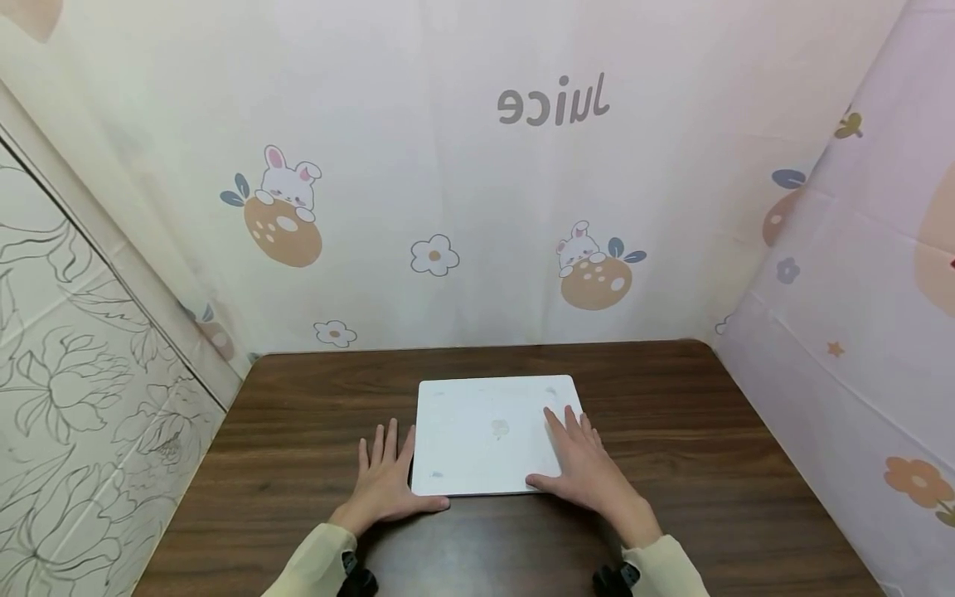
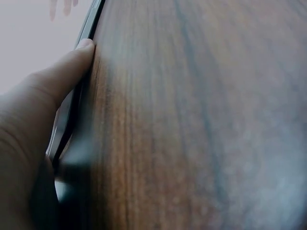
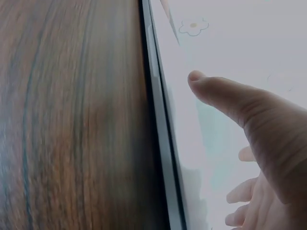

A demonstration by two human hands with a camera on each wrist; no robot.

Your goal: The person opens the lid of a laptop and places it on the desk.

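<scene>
A closed silver-white laptop [image 1: 477, 431] lies flat on the table, a faint apple-shaped logo mid-lid. At its front left corner is my left hand [image 1: 386, 485], fingers spread and straight beside the left edge. The left thumb [image 2: 72, 67] lies along the laptop's front edge in the left wrist view. Over the right part of the lid is my right hand [image 1: 585, 466], its fingers spread and nearly straight. Near the front edge, the right thumb [image 3: 230, 96] points inward above the lid. Whether the right fingertips press on the lid, I cannot tell.
Dark wood grain covers the table [image 1: 328, 390], which has rounded far corners. A pale curtain [image 1: 448, 166] with rabbit and flower prints hangs behind it. Similar cloth [image 1: 843, 398] hangs on the right, and a floral line-drawn panel [image 1: 82, 390] stands at left.
</scene>
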